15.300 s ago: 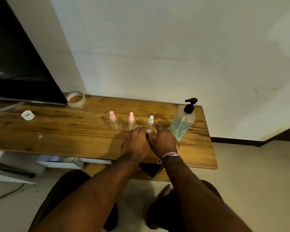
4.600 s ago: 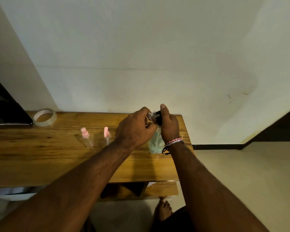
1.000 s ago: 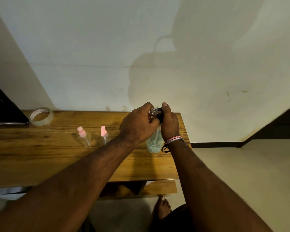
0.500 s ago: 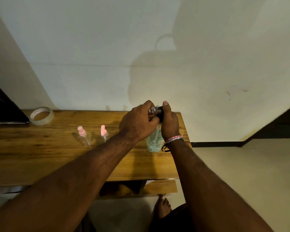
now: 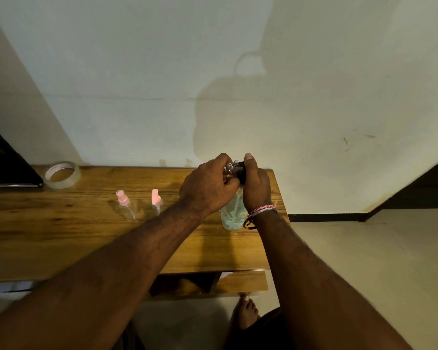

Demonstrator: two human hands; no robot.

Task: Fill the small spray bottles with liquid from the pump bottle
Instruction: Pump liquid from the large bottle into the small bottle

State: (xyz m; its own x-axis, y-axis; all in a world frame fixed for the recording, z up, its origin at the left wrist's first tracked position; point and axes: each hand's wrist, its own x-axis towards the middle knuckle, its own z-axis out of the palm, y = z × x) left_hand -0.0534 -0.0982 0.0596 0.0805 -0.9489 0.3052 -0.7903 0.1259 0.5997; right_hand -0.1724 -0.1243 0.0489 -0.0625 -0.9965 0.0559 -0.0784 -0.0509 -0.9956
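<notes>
Left hand gripping small clear bottle at pump bottle nozzle; right hand clamped on pump head, far right of table

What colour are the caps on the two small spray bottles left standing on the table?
Pink, on both the left spray bottle and the right spray bottle; head view.
</notes>
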